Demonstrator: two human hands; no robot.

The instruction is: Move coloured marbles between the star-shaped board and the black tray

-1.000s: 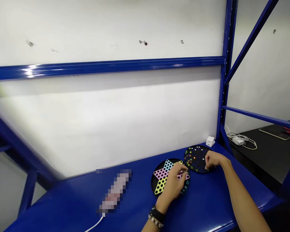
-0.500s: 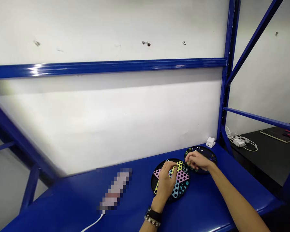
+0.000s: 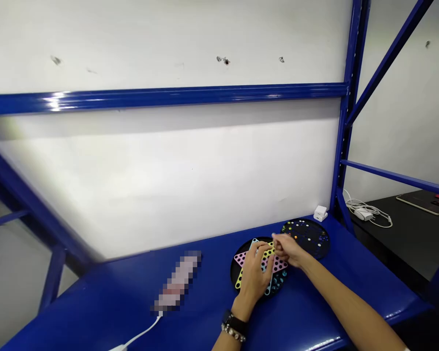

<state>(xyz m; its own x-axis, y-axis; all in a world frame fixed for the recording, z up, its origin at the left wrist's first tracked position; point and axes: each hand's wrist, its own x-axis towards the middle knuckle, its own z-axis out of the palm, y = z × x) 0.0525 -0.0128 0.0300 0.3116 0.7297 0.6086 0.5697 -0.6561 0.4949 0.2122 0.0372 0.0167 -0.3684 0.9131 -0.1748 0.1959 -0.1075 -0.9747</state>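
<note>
Right hand hovers over the upper edge of the star board, fingers pinched together, though whether a marble sits between them cannot be told; the left hand rests on the board, fingers loosely spread, holding nothing. To seat a piece well, steadying the board and lowering straight over one hole seems wise. Just beside it lies the round black tray of marbles, with a white adapter behind, on the blue desk.

A blue metal shelf carries everything. On it lie two round boards — the star board and the black tray — plus a white adapter and a white cable.
</note>
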